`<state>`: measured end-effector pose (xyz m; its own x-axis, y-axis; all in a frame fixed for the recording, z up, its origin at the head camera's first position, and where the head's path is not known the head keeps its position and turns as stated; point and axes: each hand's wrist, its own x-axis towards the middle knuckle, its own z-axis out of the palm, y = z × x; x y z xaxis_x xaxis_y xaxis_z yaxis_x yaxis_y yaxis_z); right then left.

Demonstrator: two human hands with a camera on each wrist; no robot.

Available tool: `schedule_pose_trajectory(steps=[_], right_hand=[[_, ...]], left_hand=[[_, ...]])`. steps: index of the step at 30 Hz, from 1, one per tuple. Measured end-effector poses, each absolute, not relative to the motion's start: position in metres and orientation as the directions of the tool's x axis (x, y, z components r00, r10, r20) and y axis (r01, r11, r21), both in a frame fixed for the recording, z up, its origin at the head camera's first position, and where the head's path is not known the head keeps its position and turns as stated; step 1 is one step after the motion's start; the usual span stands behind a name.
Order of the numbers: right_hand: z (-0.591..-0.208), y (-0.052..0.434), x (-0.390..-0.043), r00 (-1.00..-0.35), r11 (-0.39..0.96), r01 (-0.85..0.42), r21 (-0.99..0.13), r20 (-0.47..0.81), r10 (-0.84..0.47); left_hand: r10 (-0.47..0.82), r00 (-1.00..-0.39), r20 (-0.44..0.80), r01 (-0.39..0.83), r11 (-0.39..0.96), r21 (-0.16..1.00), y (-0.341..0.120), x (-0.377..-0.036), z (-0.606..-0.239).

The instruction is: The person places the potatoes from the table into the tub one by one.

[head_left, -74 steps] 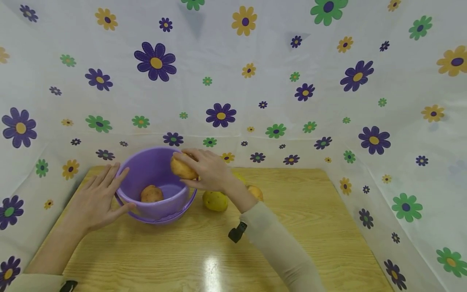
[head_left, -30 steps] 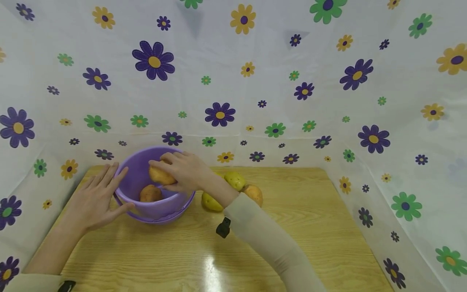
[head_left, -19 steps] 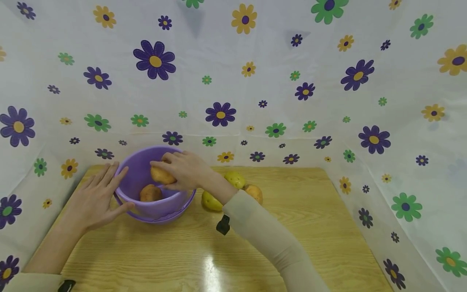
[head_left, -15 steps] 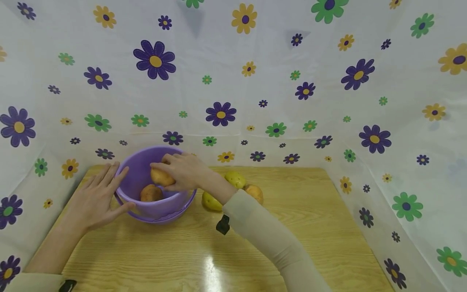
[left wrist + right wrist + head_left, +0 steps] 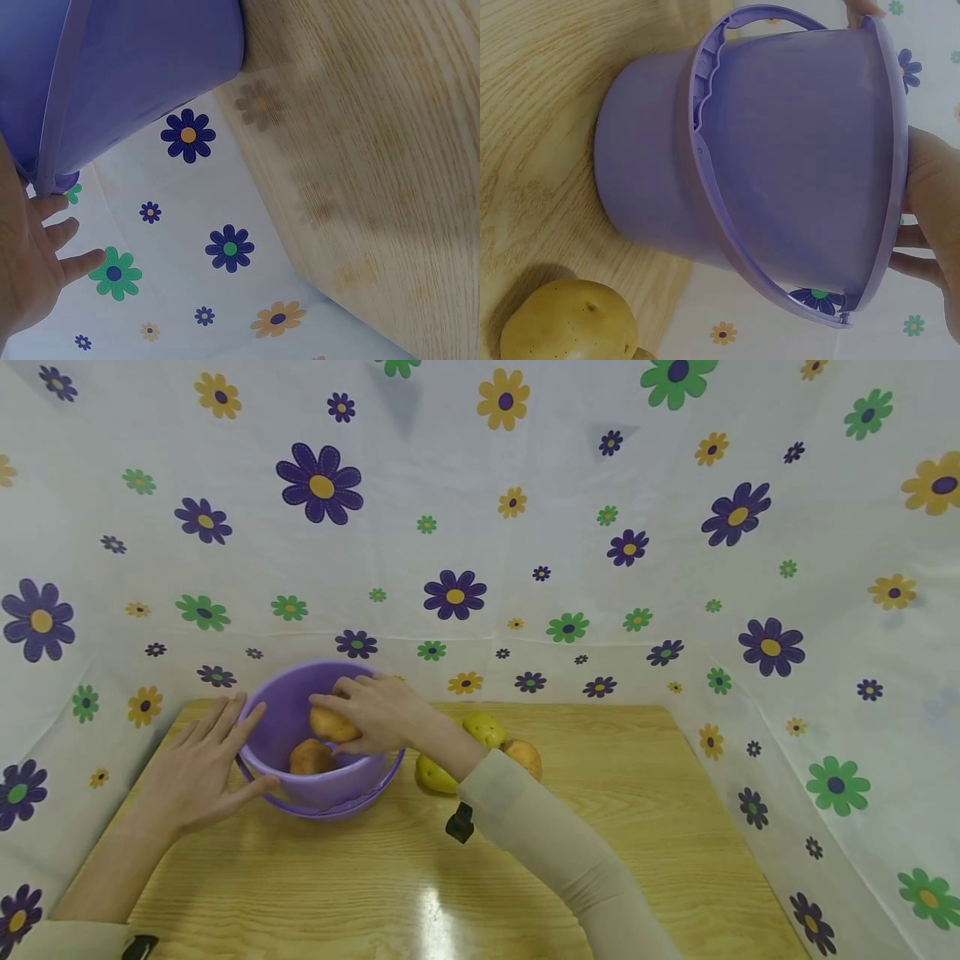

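A purple bucket (image 5: 279,727) stands on the wooden table (image 5: 525,868) at the back left. One potato (image 5: 311,757) lies on its bottom. My right hand (image 5: 371,710) reaches over the rim and grips a second potato (image 5: 330,725) inside the bucket, above the first. My left hand (image 5: 202,764) rests flat against the bucket's left side with straight fingers. The left wrist view shows the bucket wall (image 5: 135,67) and my left fingers (image 5: 52,240). From the right wrist, the bucket (image 5: 780,150) appears from outside.
Three more potatoes lie right of the bucket: a yellow one (image 5: 483,727), an orange-brown one (image 5: 525,756) and a yellow one (image 5: 433,774) partly behind my sleeve, also in the right wrist view (image 5: 566,319). Flowered sheeting (image 5: 480,527) walls in the table.
My right hand has carried the potato from above the bucket's right rim to the left and down into the bucket. In the last half second it barely moves. The left hand stays put.
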<state>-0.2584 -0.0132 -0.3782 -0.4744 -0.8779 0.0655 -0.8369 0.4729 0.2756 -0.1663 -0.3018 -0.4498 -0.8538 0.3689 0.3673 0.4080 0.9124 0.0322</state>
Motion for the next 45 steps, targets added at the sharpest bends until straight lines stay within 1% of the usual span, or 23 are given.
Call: schedule_pose_trajectory(steps=[6,10,17,23,31,38,45], right_hand=[[-0.377,-0.008,-0.258,-0.471,0.478,-0.829,0.291,0.100,-0.876],[-0.376,-0.002,-0.259,-0.464,0.475,-0.837,0.273,0.108,-0.879],[-0.371,0.010,-0.257,-0.472,0.483,-0.838,0.254,0.107,-0.875],[-0.374,0.021,-0.257,-0.450,0.484,-0.838,0.252,0.185,-0.874],[-0.376,0.042,-0.260,-0.409,0.495,-0.836,0.237,0.333,-0.850],[-0.375,0.062,-0.258,-0.399,0.495,-0.841,0.219,0.366,-0.841],[-0.384,0.079,-0.255,-0.354,0.460,-0.868,0.188,0.418,-0.837]], left_hand=[[0.371,-0.855,0.364,0.411,0.911,0.038,-0.303,-0.166,-0.449],[0.360,-0.861,0.359,0.403,0.914,0.051,-0.302,-0.165,-0.448],[0.357,-0.860,0.364,0.403,0.913,0.057,-0.302,-0.164,-0.450],[0.362,-0.855,0.372,0.408,0.911,0.050,-0.303,-0.166,-0.452],[0.364,-0.853,0.374,0.411,0.910,0.052,-0.303,-0.164,-0.452],[0.350,-0.863,0.365,0.400,0.914,0.068,-0.301,-0.163,-0.450],[0.355,-0.858,0.370,0.405,0.912,0.066,-0.301,-0.164,-0.450]])
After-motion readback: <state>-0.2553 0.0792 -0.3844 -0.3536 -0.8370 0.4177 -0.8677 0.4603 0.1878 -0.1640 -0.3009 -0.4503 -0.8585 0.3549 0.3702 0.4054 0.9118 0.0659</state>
